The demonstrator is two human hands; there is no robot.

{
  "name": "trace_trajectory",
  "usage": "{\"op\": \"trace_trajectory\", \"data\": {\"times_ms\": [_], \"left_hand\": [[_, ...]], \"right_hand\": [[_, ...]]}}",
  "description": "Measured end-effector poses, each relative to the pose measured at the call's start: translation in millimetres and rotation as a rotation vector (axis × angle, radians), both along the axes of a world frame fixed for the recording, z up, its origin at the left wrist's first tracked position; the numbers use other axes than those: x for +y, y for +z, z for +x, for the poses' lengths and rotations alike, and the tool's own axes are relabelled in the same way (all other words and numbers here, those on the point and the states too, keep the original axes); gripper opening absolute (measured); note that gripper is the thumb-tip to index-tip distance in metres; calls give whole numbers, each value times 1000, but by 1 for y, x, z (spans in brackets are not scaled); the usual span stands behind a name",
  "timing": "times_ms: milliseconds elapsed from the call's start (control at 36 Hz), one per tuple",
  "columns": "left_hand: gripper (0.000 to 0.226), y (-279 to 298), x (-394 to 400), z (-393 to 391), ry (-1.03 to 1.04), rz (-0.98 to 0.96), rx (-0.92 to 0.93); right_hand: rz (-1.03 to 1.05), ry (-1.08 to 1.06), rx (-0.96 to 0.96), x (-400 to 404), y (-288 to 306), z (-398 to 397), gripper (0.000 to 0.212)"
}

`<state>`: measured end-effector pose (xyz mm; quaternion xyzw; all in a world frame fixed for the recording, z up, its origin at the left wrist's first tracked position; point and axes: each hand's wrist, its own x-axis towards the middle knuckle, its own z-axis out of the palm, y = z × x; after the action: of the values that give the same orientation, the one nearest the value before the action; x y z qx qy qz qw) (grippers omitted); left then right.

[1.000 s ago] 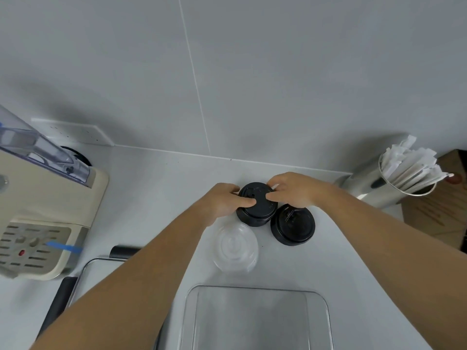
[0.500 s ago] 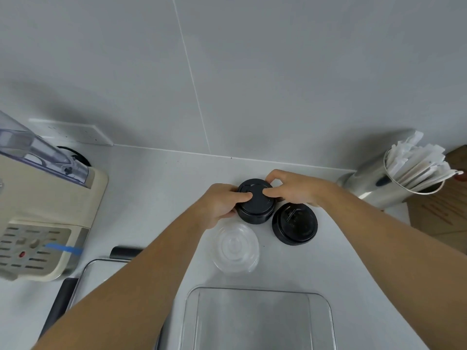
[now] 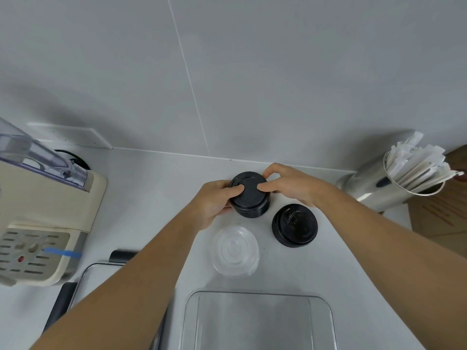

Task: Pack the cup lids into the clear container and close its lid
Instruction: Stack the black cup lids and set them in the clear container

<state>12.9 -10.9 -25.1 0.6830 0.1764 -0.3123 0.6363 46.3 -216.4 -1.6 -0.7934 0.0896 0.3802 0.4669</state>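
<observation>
Both my hands are on the black stack (image 3: 250, 195) of cup lids at the back of the counter (image 3: 151, 188). Left hand (image 3: 212, 203) cups its left side, thumb pressed on the top lid. Right hand (image 3: 288, 183) closes round the far and right side, one fingertip down on top. So both hold the stack between them; I cannot tell if it has left the counter.

Second black stack (image 3: 294, 225) sits just right and nearer me, untouched. Clear lids (image 3: 235, 250) lie nearer still, between the black stacks and the container (image 3: 321, 324). The container is at the bottom edge, nearest me; no lids show in the part in view.

Step in hand, as I judge it: gripping the first stack for packing. Nothing packed yet.

Next: lift it squarely, keep the lids nested, carry it toward me over the clear lids without knocking them, set it down inside.
</observation>
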Motion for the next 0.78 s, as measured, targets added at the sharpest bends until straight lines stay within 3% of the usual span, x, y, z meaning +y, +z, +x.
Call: {"op": "trace_trajectory", "data": {"times_ms": [278,444,778], "left_hand": [[25,18,3,-1,78,-50,-48],[28,37,2,-7,120,-46,-94],[30,68,1,-38,153,-204,-147]], "right_hand": [[254,-193,17,3,18,-6,29],[368,-196,66,4,36,-13,36],[347,-162,-53,3,80,-48,38]]}}
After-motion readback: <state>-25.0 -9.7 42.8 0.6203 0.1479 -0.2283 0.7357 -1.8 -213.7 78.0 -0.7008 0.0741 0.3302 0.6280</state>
